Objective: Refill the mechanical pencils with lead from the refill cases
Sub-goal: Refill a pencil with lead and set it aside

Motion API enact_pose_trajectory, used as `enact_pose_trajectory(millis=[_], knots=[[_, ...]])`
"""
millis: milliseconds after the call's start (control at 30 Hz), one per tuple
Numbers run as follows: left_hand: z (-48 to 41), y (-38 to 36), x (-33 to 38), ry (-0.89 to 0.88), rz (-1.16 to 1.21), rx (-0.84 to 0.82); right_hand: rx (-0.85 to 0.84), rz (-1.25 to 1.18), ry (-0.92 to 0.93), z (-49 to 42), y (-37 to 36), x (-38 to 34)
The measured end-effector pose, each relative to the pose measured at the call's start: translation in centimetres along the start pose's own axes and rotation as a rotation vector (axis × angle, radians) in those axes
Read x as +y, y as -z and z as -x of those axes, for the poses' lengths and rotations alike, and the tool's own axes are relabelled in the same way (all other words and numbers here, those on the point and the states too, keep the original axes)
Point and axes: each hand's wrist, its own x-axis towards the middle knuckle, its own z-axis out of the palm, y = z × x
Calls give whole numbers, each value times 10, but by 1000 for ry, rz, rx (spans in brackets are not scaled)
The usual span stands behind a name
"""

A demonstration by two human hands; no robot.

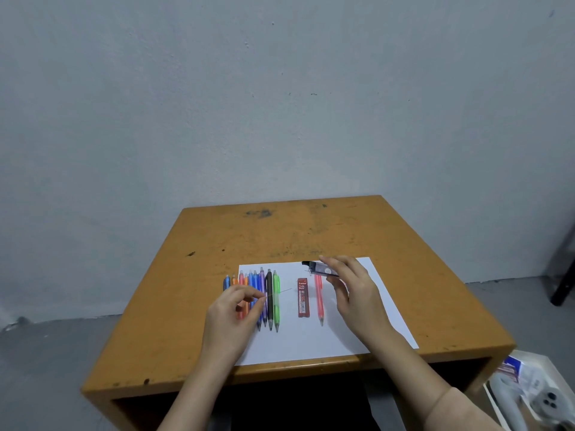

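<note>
Crosswise, lead is pinched by the left hand left of the red case; right of it, a dark case is gripped by the right hand near the lengthwise pencil.

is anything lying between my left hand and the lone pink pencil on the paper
Yes. The red refill case lies flat on the paper between the left hand, pinching a lead, and the pink pencil. The green pencil at the row's end lies there too. Both lie low, so the hand could probably pass over.
</note>
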Motion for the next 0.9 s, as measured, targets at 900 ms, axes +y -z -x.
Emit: enact_pose_trajectory(millis=[900], knots=[[14,-4,-27,-54,-54,35,24,-273,-113,-4,-6,-19]])
